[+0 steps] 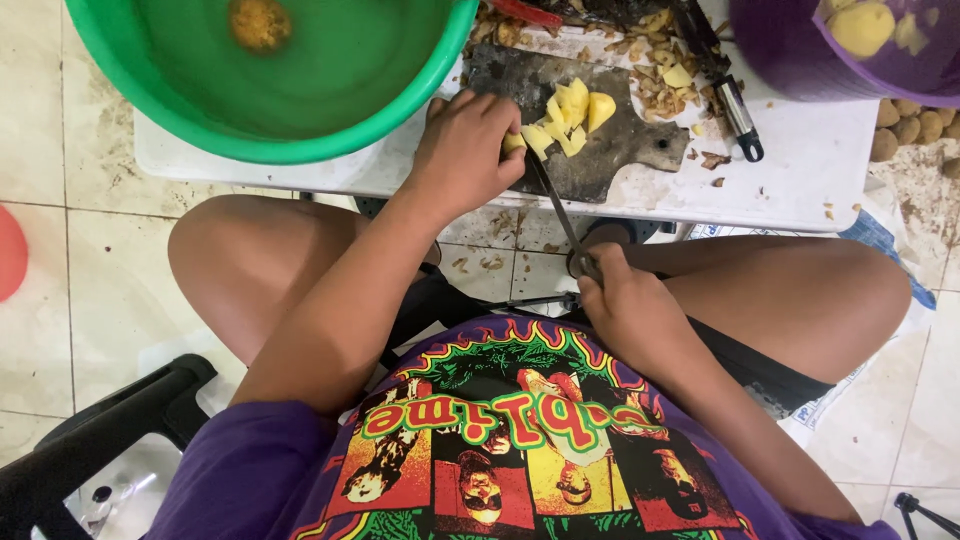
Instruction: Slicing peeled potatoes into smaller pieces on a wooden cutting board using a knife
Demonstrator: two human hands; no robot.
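Mid-chop: left hand pins potato piece on cutting board, right hand fisted round knife at five o'clock, next cut wanting fingertips clear.

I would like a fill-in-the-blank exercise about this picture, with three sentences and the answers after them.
1. The right hand holds a ____ whose blade reaches the dark cutting board.
2. The left hand presses a piece of peeled potato beside the yellow potato chunks on the ____.
3. Left of the board stands a large basin of ____ colour, with water in it.

Missing words: knife; cutting board; green
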